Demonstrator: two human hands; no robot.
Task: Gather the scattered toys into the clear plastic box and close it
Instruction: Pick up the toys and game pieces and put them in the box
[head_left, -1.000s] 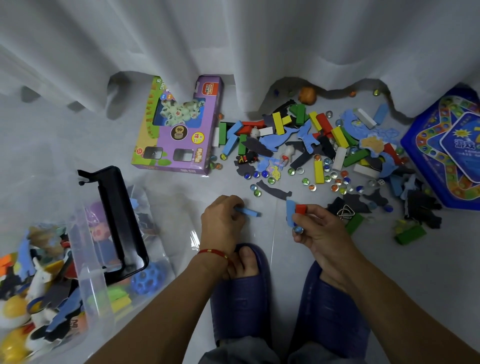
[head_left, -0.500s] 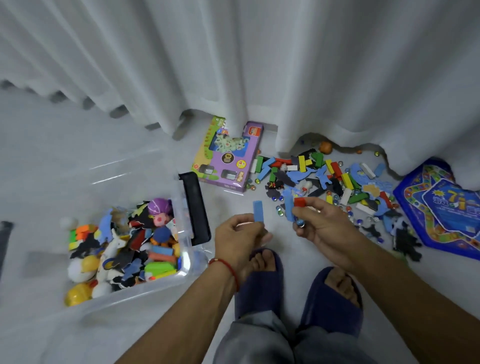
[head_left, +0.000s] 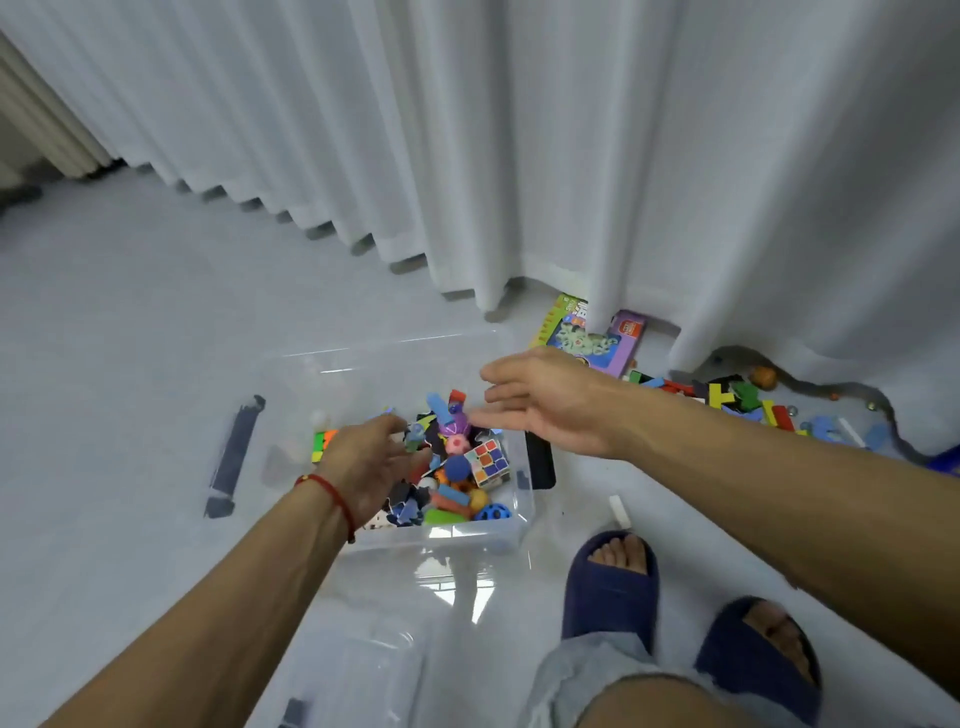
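Note:
The clear plastic box (head_left: 470, 535) stands open on the white floor, holding a heap of toys, among them a puzzle cube (head_left: 487, 462) and a purple ball (head_left: 453, 427). My left hand (head_left: 371, 462) hovers low over the heap with fingers spread and nothing in it. My right hand (head_left: 545, 405) is open above the box's right side. Just off its fingertips, a blue piece (head_left: 438, 407) and a red piece (head_left: 457, 397) are in the air or landing on the heap. More scattered toys (head_left: 727, 397) lie at the right by the curtain.
A purple toy carton (head_left: 597, 340) lies partly under the white curtain (head_left: 519, 156). A white block (head_left: 619, 510) rests near my slippered feet (head_left: 610, 587). The clear lid (head_left: 363, 670) lies in the foreground. A blue game box (head_left: 946, 460) peeks in at the right edge.
Both hands swung left from the scattered pile to above the box and opened. The blue and red pieces they held have left the fingers. The camera turned left.

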